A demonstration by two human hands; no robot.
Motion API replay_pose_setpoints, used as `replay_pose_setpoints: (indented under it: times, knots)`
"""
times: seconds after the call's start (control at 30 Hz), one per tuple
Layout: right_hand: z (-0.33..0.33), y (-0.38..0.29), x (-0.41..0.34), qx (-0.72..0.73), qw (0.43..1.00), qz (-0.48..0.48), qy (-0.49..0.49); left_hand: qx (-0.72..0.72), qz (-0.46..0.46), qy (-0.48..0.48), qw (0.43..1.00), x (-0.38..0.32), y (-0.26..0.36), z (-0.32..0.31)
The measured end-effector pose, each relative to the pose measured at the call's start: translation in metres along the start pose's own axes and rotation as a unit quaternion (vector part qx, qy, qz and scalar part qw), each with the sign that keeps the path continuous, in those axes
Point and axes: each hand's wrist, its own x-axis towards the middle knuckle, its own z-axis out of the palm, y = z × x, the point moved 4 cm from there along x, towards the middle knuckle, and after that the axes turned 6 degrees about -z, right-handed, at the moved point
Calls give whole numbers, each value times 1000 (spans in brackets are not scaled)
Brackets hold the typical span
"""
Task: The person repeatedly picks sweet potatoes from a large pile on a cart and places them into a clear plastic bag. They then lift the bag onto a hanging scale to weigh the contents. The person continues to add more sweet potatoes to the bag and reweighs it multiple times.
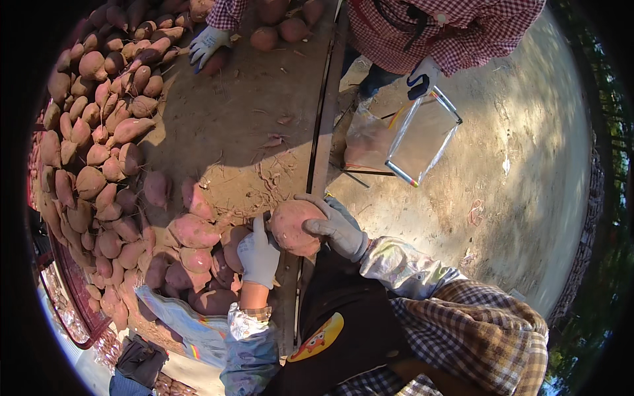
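Observation:
My right hand [337,225], in a pale glove, holds a large round sweet potato [297,227] over the metal edge of the sorting table [237,128]. My left hand [259,252], in a white glove, is just left of it with the index finger pointing away from me. Its palm side is hidden, so I cannot tell whether it grips anything. Close by on its left lie several sweet potatoes [194,231], some in sunlight. Flattened clear plastic bags [183,321] with coloured edges lie left of my left forearm.
A large heap of sweet potatoes [91,183] covers the table's left side. Across from me, a co-worker in a checked shirt [446,29] has one gloved hand [210,44] on the table, the other at a frame [423,138] holding a plastic bag open. Roots and soil litter the table.

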Motion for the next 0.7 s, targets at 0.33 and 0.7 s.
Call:
replay_pose_setpoints:
  times: [0.33, 0.7]
  knots:
    - [-259, 55, -47, 227, 886, -104, 390, -200, -227, 185, 935, -49, -114, -81]
    - [-342, 99, 8, -146, 836, 40, 527, 173, -254, 150, 940, -94, -234, -37]
